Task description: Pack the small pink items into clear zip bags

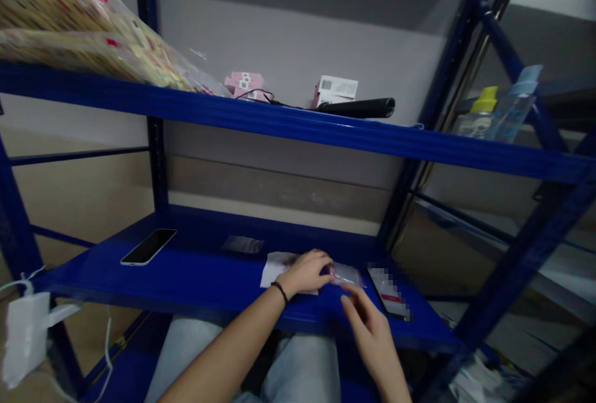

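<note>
My left hand (306, 272), with a black band at its wrist, reaches over a white sheet of paper (274, 268). Its fingers are bent, and thumb and forefinger close on the pinkish edge of a small clear zip bag (347, 274). My right hand (370, 325) hovers by the near edge of that bag, thumb and fingers apart, holding nothing. Another clear zip bag (243, 244) lies flat further left. To the right rests a dark-edged, partly pixelated flat item (388, 291) with a red stripe.
A phone (149, 247) lies on the blue shelf (200, 272) at left. The upper shelf (288, 118) carries bagged goods (93, 36), pink boxes (246, 83), a white box (338, 87), a black tube-like object (358, 108) and bottles (484, 111). A white power adapter (27, 338) hangs left.
</note>
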A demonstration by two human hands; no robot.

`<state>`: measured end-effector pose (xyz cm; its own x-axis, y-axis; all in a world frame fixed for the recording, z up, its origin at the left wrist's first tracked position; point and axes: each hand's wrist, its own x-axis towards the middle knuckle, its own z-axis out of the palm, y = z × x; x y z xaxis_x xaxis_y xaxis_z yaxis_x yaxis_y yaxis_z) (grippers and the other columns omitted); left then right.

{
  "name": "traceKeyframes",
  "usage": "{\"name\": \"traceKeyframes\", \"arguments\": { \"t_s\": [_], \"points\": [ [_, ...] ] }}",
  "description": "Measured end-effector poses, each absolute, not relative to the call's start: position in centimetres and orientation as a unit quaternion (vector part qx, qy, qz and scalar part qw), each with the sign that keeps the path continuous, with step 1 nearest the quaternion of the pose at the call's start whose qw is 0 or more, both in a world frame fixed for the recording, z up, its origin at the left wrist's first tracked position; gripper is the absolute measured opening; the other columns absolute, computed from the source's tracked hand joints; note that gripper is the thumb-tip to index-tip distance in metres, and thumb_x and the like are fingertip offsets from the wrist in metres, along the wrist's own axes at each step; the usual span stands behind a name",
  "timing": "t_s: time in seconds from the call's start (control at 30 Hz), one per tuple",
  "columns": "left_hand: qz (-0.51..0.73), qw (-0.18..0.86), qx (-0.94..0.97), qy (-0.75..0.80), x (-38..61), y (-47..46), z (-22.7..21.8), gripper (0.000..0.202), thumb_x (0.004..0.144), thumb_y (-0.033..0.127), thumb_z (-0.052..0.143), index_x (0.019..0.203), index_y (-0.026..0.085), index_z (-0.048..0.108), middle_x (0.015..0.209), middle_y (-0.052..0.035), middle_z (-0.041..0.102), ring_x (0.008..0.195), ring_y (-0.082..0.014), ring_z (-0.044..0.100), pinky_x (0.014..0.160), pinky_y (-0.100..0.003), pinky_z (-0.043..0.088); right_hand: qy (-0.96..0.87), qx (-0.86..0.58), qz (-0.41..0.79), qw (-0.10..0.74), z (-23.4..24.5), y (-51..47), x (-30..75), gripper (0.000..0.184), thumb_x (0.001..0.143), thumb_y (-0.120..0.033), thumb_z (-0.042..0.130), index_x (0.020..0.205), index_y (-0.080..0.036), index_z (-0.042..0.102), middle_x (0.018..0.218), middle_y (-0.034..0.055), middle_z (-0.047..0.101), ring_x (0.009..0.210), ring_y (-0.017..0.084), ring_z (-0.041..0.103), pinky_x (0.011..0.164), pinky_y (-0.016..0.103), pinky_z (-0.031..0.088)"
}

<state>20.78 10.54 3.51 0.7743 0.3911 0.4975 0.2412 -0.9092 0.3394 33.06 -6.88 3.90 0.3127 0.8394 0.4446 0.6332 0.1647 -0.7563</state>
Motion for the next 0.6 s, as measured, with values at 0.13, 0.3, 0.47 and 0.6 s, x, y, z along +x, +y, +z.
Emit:
{"name": "traceKeyframes", "arguments": {
  "t_s": [0.13, 0.3, 0.47, 0.6],
  "points": [
    [0.162, 0.139, 0.966, 0.148, 27.0, 11.1, 4.4, 0.070, 0.077, 0.058, 0.070, 0.132, 0.017, 0.056, 0.124, -0.0150, 0.066, 0.115, -0.0340, 0.061, 0.096, -0.040, 0.047, -0.467, -0.720, 0.103, 0.502, 1.0, -12.0, 38.8, 0.045, 0.078, -0.059, 0.063, 0.101, -0.021, 0.072, 0.089, 0.0054, 0.075, 0.084, 0.024, 0.069, 0.071, 0.025, 0.053],
    [0.114, 0.147, 0.970, 0.154, 30.0, 12.8, 3.3, 0.079, 0.071, 0.062, 0.074, 0.132, 0.014, 0.056, 0.121, -0.0193, 0.067, 0.109, -0.0382, 0.064, 0.086, -0.040, 0.051, -0.428, -0.734, 0.111, 0.516, 0.4, -11.0, 40.5, 0.052, 0.080, -0.065, 0.056, 0.099, -0.019, 0.071, 0.102, 0.0089, 0.075, 0.099, 0.027, 0.068, 0.085, 0.028, 0.053],
    [0.177, 0.156, 0.965, 0.116, 29.5, 12.8, 2.8, 0.033, 0.093, 0.043, 0.058, 0.116, 0.022, 0.068, 0.112, -0.0083, 0.072, 0.106, -0.0250, 0.067, 0.091, -0.031, 0.048, -0.487, -0.734, 0.127, 0.457, 0.2, -9.0, 38.6, 0.046, 0.082, -0.061, 0.056, 0.096, -0.021, 0.073, 0.100, 0.0069, 0.075, 0.091, 0.024, 0.070, 0.080, 0.026, 0.053],
    [0.257, 0.161, 0.944, 0.132, 28.2, 12.0, 3.6, 0.028, 0.100, 0.025, 0.045, 0.109, 0.021, 0.071, 0.126, -0.0080, 0.066, 0.121, -0.0226, 0.057, 0.104, -0.033, 0.040, -0.475, -0.749, 0.102, 0.451, -0.4, -9.5, 39.2, 0.046, 0.083, -0.062, 0.054, 0.094, -0.021, 0.073, 0.096, 0.0069, 0.076, 0.087, 0.024, 0.070, 0.077, 0.027, 0.053]
  ]
}}
